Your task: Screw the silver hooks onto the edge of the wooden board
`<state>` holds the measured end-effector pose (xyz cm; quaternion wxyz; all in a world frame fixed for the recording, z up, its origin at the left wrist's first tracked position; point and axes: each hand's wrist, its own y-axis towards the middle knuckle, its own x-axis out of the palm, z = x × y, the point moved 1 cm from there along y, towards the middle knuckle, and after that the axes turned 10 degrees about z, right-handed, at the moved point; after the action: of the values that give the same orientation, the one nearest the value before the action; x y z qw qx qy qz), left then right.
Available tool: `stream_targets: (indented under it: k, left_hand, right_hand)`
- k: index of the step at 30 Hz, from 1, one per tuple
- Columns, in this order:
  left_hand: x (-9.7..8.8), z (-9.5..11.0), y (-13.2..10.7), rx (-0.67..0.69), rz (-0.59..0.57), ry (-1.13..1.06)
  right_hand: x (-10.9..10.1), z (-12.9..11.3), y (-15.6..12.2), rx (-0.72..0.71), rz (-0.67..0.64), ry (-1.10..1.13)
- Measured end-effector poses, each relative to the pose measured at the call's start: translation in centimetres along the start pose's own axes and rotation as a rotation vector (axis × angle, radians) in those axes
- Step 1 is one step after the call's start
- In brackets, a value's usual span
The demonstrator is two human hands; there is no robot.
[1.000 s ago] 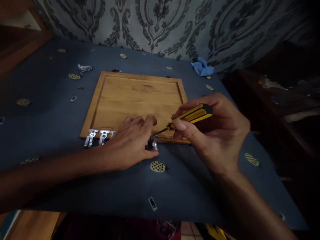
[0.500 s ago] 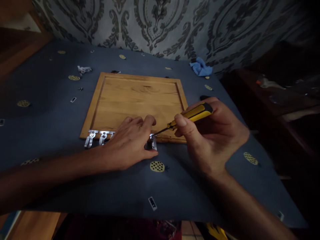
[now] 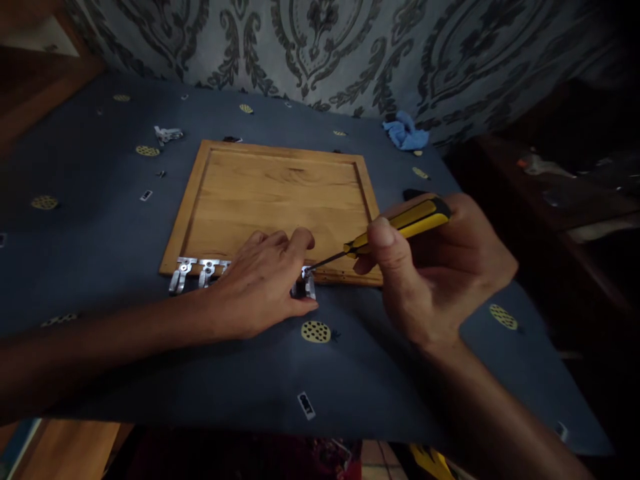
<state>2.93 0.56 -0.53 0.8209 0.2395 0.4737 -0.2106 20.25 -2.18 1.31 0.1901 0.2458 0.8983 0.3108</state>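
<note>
A framed wooden panel (image 3: 280, 200), like a cabinet door, lies flat on the cloth-covered table. Several metal hinges (image 3: 184, 268) line its near edge, their arms sticking out toward me. My left hand (image 3: 265, 283) bends over this row and hides part of it, gripping the rightmost hinge (image 3: 311, 287) between fingers and thumb. In my right hand (image 3: 435, 267) is a yellow and black screwdriver (image 3: 415, 220), held slantwise by the handle. Its shaft points down left, the tip at the rightmost hinge; a screw under it is too small to make out.
Beyond the panel's left side lie a loose hinge (image 3: 168, 135) and some small dark hardware (image 3: 161, 174). A crumpled blue cloth (image 3: 406, 131) sits at the back right. Behind the table hangs a patterned curtain (image 3: 320, 47). A dark object (image 3: 415, 194) is partly behind my right hand.
My right hand and the screwdriver handle have shifted a little to the right, and the handle has rolled. The tip stays at the hinge. My left hand keeps its place.
</note>
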Motion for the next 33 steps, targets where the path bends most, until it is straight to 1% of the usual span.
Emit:
stream_targets:
  k: [4, 10, 14, 18, 21, 23, 27, 30, 33]
  left_hand:
    - [0.0, 0.0, 0.1, 0.005, -0.002, 0.004]
    - [0.0, -0.1, 0.0, 0.001, -0.010, -0.006]
    - [-0.1, 0.0, 0.0, 0.000, -0.015, -0.019]
    - [-0.2, 0.1, 0.1, -0.014, -0.030, -0.003]
    - [-0.2, 0.1, 0.2, -0.003, -0.028, -0.005]
    - [-0.1, 0.1, 0.1, 0.008, -0.018, -0.009]
    - [-0.1, 0.1, 0.1, 0.002, -0.030, -0.023]
    - [-0.1, 0.0, 0.2, -0.006, -0.035, -0.017]
    - [0.0, 0.0, 0.1, -0.002, -0.028, -0.010]
  right_hand:
    - [0.1, 0.0, -0.2, 0.029, -0.021, -0.006]
    - [0.0, 0.3, 0.0, -0.045, -0.032, -0.025]
    - [-0.1, 0.3, 0.1, -0.040, -0.076, 0.010]
    - [0.0, -0.1, 0.2, 0.009, -0.118, 0.055]
    - [-0.1, -0.4, 0.5, 0.108, -0.154, 0.104]
    - [-0.3, -0.5, 0.9, 0.164, -0.220, 0.146]
    - [-0.6, -0.6, 1.5, 0.195, -0.333, 0.244]
    - [-0.7, -0.6, 1.6, 0.181, -0.341, 0.235]
    - [-0.5, -0.6, 1.2, 0.115, -0.265, 0.143]
